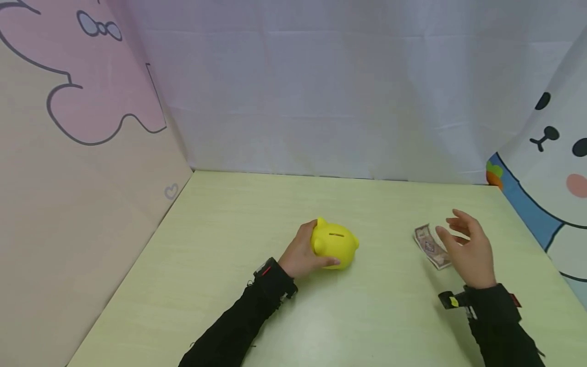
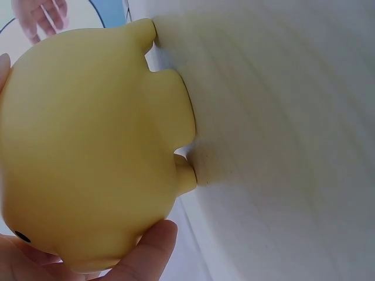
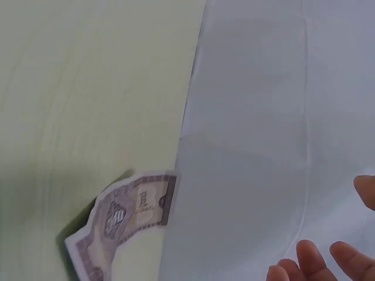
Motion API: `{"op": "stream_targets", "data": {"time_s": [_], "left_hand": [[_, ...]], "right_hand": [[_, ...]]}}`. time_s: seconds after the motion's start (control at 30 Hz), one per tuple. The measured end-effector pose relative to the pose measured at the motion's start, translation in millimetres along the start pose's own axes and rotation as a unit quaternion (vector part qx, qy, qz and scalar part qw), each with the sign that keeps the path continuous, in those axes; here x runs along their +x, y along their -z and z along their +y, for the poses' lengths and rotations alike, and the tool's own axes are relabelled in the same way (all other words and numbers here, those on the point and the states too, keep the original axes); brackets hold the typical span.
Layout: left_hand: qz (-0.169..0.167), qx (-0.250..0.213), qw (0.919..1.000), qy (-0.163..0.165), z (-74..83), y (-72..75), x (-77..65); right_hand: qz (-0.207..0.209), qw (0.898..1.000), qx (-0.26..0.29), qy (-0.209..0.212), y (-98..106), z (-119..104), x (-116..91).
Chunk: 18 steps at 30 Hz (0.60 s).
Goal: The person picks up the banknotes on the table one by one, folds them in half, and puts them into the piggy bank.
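Note:
A yellow piggy bank (image 1: 337,247) with a coin slot on top stands on the table near its middle. My left hand (image 1: 300,255) grips it from the left side, thumb along the near side. In the left wrist view the bank's body (image 2: 88,134) fills the left half, its stubby feet against the tabletop. To the right lies a small purple-brown banknote (image 1: 432,248), slightly curved, one end raised in the right wrist view. My right hand (image 1: 472,255) hovers beside and above the note, fingers loosely bent and holding nothing.
The pale wooden table (image 1: 206,229) reaches back to a white curtain (image 1: 321,102). A pink-and-cream printed panel (image 1: 91,178) borders the left side, and a panel with a white cartoon animal (image 1: 550,168) borders the right.

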State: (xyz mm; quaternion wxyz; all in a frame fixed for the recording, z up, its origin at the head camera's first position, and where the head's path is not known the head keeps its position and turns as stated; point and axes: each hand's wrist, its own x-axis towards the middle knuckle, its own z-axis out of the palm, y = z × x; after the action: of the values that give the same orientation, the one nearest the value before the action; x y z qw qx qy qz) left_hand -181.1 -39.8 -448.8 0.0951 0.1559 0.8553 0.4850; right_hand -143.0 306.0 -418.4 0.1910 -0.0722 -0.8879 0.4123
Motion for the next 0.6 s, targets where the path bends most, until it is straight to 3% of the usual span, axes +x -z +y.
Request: {"op": "stream_targets", "data": {"time_s": [0.23,0.37,0.6], "left_hand": [[0.003,0.001,1.0000,0.001,1.5,0.2,-0.4],[0.005,0.001,1.0000,0.000,1.9,-0.1,0.1],[0.005,0.002,1.0000,0.005,1.8,0.2,-0.3]], "right_hand": [[0.009,0.997,-0.013,-0.076,16,32,-5],[-0.017,0.993,-0.024,-0.118,21,46,-7],[-0.071,0.985,-0.039,-0.154,27,57,-6]]}}
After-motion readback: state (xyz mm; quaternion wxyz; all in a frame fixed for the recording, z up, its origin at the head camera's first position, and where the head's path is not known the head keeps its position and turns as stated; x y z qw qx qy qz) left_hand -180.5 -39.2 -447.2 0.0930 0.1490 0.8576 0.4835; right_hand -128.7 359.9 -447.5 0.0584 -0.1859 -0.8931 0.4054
